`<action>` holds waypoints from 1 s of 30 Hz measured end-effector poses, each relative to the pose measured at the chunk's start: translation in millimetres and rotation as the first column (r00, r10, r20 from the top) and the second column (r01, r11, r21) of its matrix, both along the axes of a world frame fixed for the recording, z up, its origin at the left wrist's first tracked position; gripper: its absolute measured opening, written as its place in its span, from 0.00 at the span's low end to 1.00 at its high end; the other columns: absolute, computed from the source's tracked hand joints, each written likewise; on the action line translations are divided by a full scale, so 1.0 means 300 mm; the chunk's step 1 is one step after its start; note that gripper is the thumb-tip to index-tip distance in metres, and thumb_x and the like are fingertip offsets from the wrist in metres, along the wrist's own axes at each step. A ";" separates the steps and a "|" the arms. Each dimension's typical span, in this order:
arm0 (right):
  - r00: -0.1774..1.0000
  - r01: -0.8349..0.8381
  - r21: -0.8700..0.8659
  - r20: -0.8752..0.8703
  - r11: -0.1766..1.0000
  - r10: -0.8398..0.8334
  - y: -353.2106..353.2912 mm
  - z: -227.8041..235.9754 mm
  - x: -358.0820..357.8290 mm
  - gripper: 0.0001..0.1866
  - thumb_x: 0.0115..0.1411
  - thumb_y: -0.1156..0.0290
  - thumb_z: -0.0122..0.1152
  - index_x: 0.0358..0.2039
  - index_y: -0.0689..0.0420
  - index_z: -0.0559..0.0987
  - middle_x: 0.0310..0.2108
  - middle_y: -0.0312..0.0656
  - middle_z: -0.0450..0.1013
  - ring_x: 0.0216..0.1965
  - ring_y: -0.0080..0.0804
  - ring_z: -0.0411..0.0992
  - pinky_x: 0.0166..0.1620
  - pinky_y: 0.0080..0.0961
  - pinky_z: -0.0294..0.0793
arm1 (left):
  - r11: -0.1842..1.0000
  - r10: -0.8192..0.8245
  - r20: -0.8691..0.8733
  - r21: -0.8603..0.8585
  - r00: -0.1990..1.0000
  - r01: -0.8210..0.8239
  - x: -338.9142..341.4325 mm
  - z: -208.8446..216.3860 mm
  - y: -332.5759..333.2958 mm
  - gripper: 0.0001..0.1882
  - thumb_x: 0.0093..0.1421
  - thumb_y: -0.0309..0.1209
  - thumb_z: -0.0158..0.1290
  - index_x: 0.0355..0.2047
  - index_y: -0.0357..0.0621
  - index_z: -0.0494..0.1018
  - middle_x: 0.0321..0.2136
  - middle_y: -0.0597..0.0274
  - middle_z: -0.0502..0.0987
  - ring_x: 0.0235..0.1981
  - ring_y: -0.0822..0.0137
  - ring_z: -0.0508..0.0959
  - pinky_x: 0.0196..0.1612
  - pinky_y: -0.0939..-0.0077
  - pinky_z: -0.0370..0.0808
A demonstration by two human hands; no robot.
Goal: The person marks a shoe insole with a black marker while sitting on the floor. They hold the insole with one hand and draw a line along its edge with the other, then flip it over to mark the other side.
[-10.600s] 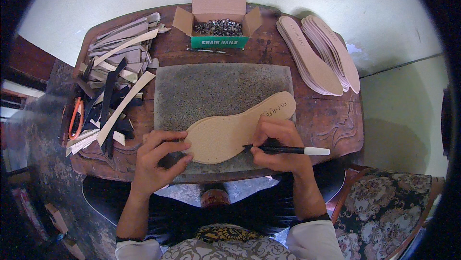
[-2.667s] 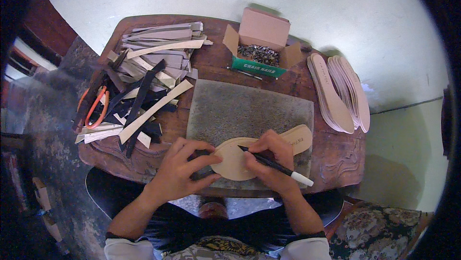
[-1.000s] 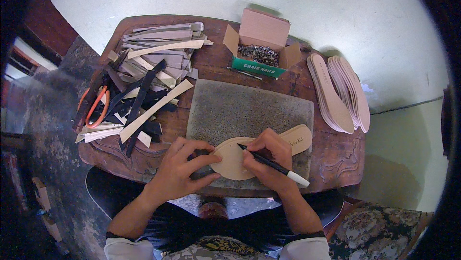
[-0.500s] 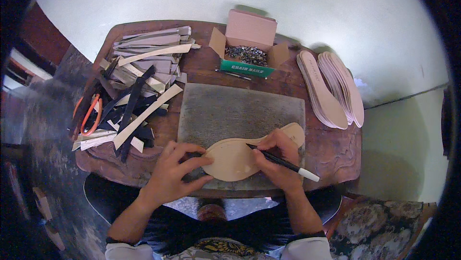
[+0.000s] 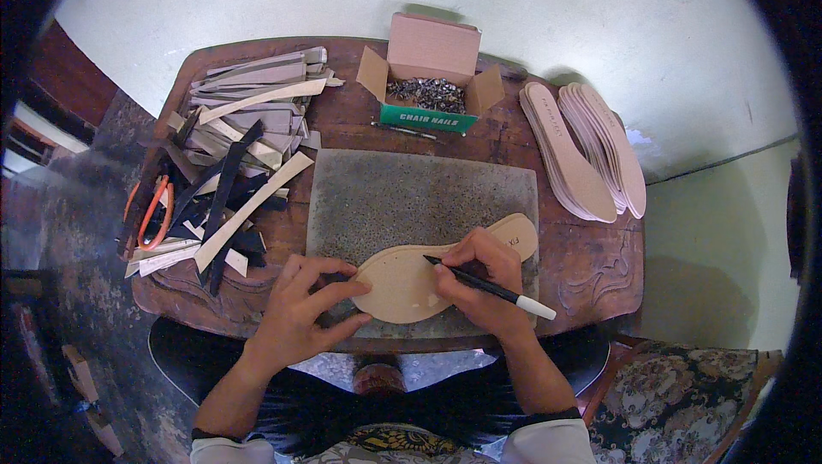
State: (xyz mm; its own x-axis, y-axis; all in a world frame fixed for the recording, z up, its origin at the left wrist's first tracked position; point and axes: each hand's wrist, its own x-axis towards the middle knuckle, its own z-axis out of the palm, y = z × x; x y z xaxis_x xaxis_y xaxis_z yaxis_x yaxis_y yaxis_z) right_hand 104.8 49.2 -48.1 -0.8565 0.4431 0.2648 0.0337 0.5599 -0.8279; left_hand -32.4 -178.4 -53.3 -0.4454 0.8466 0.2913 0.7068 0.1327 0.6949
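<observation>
Probably light and slightly bendy, the tan insole [image 5: 398, 288] on the grey slab [image 5: 411, 190] near the worktop's [image 5: 586, 250] front edge suits a rim hold, the left hand [image 5: 308, 297] lightly grasping its broad end, the right hand [image 5: 484, 280] a black marker [image 5: 495, 287].

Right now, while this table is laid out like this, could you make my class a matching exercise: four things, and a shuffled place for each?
1. Black marker pen
2. Two insole stacks
3. Nail box
4. Pile of strips

A. Left side of the table
B. In the right hand
C. Right side of the table
D. Beyond the grey mat, lid open

Pairs: 1-B, 2-C, 3-D, 4-A
</observation>
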 end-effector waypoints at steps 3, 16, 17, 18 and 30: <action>1.000 0.008 -0.005 -0.006 1.000 -0.008 0.002 -0.002 0.002 0.09 0.45 0.80 0.69 0.23 0.61 0.74 0.24 0.41 0.74 0.26 0.28 0.74 0.30 0.23 0.72 | 1.000 -0.001 -0.007 0.004 1.000 0.001 0.000 -0.001 -0.001 0.20 0.45 0.32 0.71 0.41 0.51 0.82 0.46 0.63 0.77 0.42 0.59 0.73 0.42 0.69 0.75; 1.000 0.003 0.006 -0.005 1.000 -0.003 0.005 0.003 -0.001 0.09 0.43 0.81 0.67 0.22 0.61 0.73 0.24 0.41 0.73 0.26 0.30 0.74 0.31 0.24 0.72 | 1.000 -0.015 -0.043 0.001 0.999 0.015 -0.005 -0.002 -0.003 0.21 0.45 0.33 0.71 0.42 0.51 0.81 0.46 0.63 0.77 0.40 0.59 0.73 0.41 0.68 0.74; 1.000 0.008 0.013 -0.001 1.000 -0.008 0.005 0.002 -0.001 0.09 0.43 0.81 0.67 0.22 0.61 0.73 0.24 0.41 0.73 0.26 0.30 0.74 0.31 0.24 0.72 | 1.000 -0.016 -0.046 -0.003 0.999 0.016 -0.005 -0.002 -0.003 0.21 0.45 0.33 0.71 0.42 0.51 0.81 0.46 0.63 0.77 0.40 0.59 0.73 0.41 0.68 0.74; 1.000 0.013 0.021 0.004 1.000 -0.013 0.005 0.002 0.000 0.09 0.43 0.81 0.67 0.22 0.61 0.73 0.24 0.41 0.73 0.26 0.30 0.74 0.31 0.24 0.72 | 1.000 -0.014 -0.042 -0.003 0.999 0.014 -0.005 -0.002 -0.003 0.21 0.45 0.33 0.71 0.42 0.51 0.81 0.46 0.63 0.77 0.40 0.59 0.73 0.41 0.68 0.74; 1.000 0.014 0.017 0.007 1.000 -0.014 0.006 0.001 0.001 0.09 0.43 0.81 0.67 0.23 0.61 0.74 0.25 0.41 0.73 0.27 0.30 0.74 0.31 0.24 0.72 | 1.000 -0.012 -0.027 0.001 1.000 0.012 -0.004 0.003 -0.001 0.21 0.46 0.32 0.71 0.42 0.51 0.81 0.46 0.62 0.77 0.42 0.59 0.73 0.41 0.68 0.74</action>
